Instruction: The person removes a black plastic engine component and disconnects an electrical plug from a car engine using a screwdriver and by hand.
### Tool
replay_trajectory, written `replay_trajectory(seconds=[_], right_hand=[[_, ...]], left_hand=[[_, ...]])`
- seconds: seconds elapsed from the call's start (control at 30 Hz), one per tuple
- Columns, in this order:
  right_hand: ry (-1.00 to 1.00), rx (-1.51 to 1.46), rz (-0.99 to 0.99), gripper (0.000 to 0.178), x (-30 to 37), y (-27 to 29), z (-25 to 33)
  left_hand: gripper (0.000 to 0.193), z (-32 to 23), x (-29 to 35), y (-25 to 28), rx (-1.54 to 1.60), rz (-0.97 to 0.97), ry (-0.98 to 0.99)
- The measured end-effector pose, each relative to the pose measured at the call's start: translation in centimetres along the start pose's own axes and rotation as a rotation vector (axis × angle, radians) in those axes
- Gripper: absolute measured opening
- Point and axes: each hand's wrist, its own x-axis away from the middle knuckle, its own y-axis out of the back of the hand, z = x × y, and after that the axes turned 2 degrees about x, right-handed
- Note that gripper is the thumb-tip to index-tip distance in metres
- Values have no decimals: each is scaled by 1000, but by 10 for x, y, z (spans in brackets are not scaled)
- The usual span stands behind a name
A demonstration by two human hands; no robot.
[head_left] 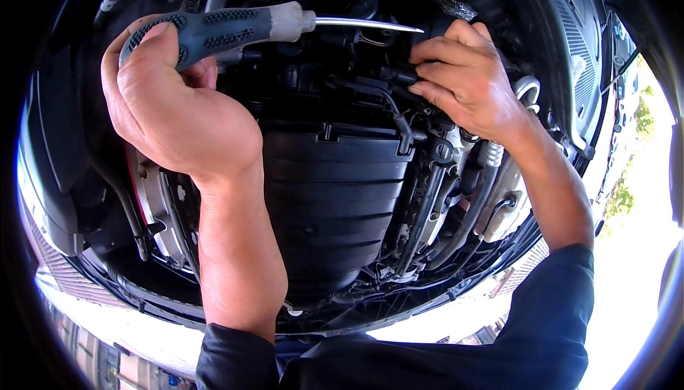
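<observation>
In my left hand (174,98) is a screwdriver, its thick blue-grey handle (228,28) studded with black grip dots. The bare metal shaft (367,24) points right, and its tip ends just short of my right hand (463,76). That right hand is closed, with thumb and fingers pinched together at a dark part (400,74) among the hoses; what exactly they grip is hidden. Below both hands lies the ribbed black engine cover (331,197), with a thin black hose (388,98) running along its upper right corner.
Around the hands spreads the engine bay, with a corrugated pipe (494,153) and black hoses (463,237) on the right. A crumpled silver heat wrap (454,6) sits beyond my right hand. The vented cowl panel (570,40) rises at the upper right.
</observation>
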Motion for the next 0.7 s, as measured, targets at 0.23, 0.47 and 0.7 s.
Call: replay_trajectory(seconds=[0.23,0.47,0.7], right_hand=[[-7,-35,80,16,2,6,-5],[-69,-65,95,17,7,22,-2],[-159,32,-16,19,5,41,38]], left_hand=[[29,1,-2,1,28,17,11],[26,-8,-5,0,142,-50,180],[23,-9,-1,0,302,-94,252]])
